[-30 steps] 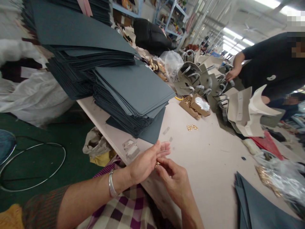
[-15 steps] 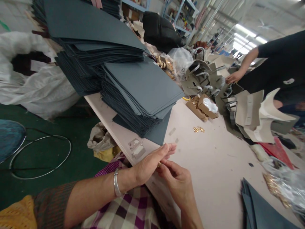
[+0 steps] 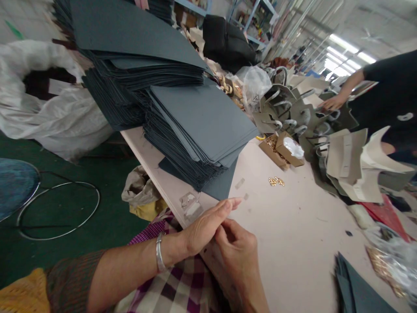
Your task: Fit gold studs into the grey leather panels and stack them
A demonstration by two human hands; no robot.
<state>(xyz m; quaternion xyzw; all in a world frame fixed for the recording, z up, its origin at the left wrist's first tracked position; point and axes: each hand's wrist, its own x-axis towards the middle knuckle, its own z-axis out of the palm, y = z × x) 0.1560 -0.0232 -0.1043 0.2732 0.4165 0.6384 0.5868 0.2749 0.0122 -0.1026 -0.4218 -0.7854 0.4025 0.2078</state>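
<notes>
My left hand (image 3: 211, 224) is held above the front edge of the table, fingers stretched out and the palm turned toward my other hand. Under that palm, my right hand (image 3: 239, 248) is closed in a pinch, its fingertips touching or nearly touching the left one. What the pinch holds is hidden behind the fingers. Beyond both hands, a thick stack of dark blue-grey sheets (image 3: 202, 121) rests on the table. Several small gold metal pieces (image 3: 276, 181) lie loose on the tabletop to the right.
The pale table (image 3: 293, 243) carries a cardboard box (image 3: 288, 152) of gold pieces, and grey-beige bag parts (image 3: 348, 161) with handles. More dark sheets (image 3: 358, 287) lie at lower right. A person's hand (image 3: 334, 103) reaches over the bags. A stool (image 3: 19, 187) stands at left.
The view has shifted slightly, so the table things sit further right. A gold piece seen between my hands before is now hidden. My right fingers have tucked further under the left palm.
</notes>
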